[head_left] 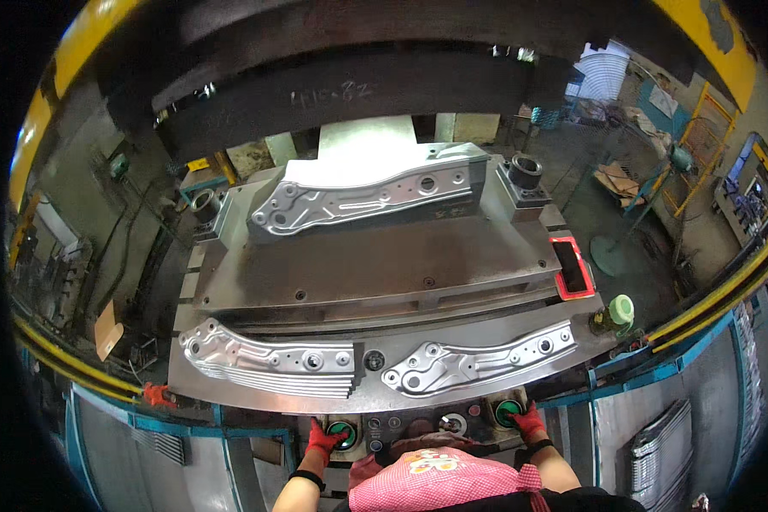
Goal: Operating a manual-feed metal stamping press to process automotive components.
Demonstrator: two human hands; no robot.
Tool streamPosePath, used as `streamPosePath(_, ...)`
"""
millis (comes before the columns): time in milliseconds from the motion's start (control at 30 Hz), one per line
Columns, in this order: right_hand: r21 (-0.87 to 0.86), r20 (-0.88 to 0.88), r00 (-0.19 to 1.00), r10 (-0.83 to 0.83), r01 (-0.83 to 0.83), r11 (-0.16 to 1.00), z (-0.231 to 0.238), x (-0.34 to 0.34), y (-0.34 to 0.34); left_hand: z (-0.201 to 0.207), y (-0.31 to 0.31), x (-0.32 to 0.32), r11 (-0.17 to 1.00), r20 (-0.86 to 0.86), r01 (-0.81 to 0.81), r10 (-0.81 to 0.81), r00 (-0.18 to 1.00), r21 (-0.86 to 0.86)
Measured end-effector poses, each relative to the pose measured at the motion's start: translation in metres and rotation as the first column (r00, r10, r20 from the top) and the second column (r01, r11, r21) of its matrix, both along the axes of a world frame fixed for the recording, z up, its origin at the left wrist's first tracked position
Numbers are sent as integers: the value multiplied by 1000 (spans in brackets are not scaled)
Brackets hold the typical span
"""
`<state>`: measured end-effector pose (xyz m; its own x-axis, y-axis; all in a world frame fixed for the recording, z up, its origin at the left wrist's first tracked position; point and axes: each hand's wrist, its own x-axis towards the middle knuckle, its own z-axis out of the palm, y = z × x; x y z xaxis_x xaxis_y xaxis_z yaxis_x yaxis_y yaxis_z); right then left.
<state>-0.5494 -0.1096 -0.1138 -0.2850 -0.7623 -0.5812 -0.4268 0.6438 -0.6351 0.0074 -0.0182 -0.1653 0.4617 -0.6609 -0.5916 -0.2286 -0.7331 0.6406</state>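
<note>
My left hand (322, 440), in a red glove, rests against a green push button (343, 435) on the press's control panel. Its fingers are spread around the button's round rim. Likewise, my right hand (529, 421), also red-gloved, touches a second green push button (509, 413), fingers apart. Neither hand holds a loose thing. Beyond them, on the plate's near edge, lie a stack of stamped metal brackets (269, 358) at left and another stamped bracket (480, 358) at right. A similar formed bracket (367, 198) sits on the die at the back.
The dark upper press block (350, 94) hangs above the die. Guide bushings (525, 173) stand at its corners. A red-framed phone-like device (573, 268) and a green-capped bottle (620, 311) are at right. Yellow rails (700, 299) and blue-framed racks with metal sheets (666, 452) flank me.
</note>
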Motion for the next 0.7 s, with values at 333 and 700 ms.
streamPosePath(333, -139, -18, 1000, 9, -11, 990, -72, -20, 9, 30, -7, -3, 996, 3, 29, -29, 1000, 83)
streamPosePath(700, -150, -67, 997, 48, -58, 987, -11, 5, 3, -17, 0, 18, 998, -98, -42, 37, 994, -50)
